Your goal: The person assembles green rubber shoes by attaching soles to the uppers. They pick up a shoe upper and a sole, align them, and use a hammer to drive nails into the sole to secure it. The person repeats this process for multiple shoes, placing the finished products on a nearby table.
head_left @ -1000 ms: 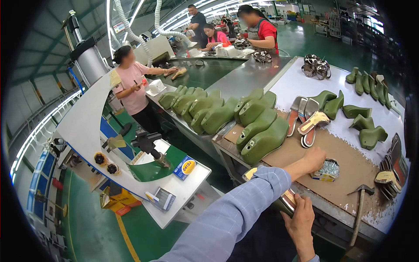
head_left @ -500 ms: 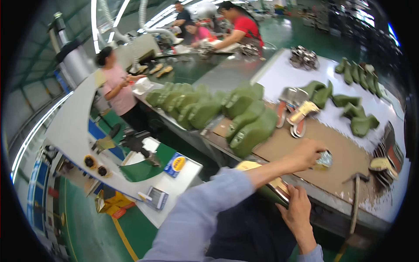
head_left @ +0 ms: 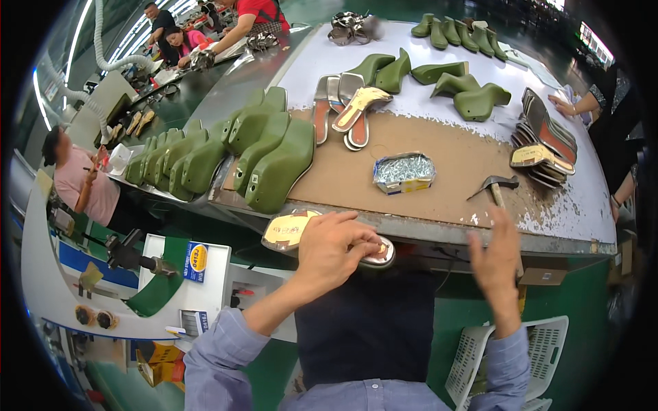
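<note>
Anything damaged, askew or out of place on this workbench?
The brown bench top is worn: its covering is chipped and flaking along the pale edge near the hammer. Otherwise nothing stands out; the tin of nails sits upright, unspilled.

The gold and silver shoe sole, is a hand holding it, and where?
Yes. The left hand grips the gold and silver shoe sole across its middle. The right hand holds nothing.

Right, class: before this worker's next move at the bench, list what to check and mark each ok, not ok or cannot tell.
1. Left hand grips the insole at the bench edge: ok.
2. Right hand open, holding nothing: ok.
3. Hammer lies just beyond the right hand: ok.
4. Tin of tacks on the brown board, apparently full: ok.
5. Insole firmly seated: cannot tell.
</note>
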`<action>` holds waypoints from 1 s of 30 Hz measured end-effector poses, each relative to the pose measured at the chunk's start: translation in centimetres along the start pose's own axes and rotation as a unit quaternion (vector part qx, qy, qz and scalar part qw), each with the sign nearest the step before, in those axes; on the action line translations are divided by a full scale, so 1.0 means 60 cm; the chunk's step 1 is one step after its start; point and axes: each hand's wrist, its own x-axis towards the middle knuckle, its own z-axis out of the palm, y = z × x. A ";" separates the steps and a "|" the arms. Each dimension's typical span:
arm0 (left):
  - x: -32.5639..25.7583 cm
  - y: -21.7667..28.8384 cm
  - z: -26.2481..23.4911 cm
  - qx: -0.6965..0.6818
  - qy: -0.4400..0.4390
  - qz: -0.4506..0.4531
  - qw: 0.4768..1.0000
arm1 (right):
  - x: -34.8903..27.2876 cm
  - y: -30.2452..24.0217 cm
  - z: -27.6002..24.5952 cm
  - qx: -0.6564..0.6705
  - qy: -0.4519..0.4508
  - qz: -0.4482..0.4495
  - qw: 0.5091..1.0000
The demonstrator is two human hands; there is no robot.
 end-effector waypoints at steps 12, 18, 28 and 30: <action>-0.003 -0.002 0.007 0.051 -0.012 -0.003 0.999 | -0.051 0.100 -0.010 0.172 0.001 0.047 0.984; -0.003 -0.005 0.010 0.061 0.010 0.031 0.998 | -0.081 -0.019 -0.082 0.357 -0.105 0.113 0.921; -0.002 -0.008 0.014 0.069 0.024 0.054 0.996 | -0.062 -0.080 -0.143 0.393 -0.124 0.001 0.911; -0.003 -0.007 0.012 0.061 0.030 0.058 0.996 | -0.056 -0.087 -0.153 0.413 -0.121 -0.016 0.902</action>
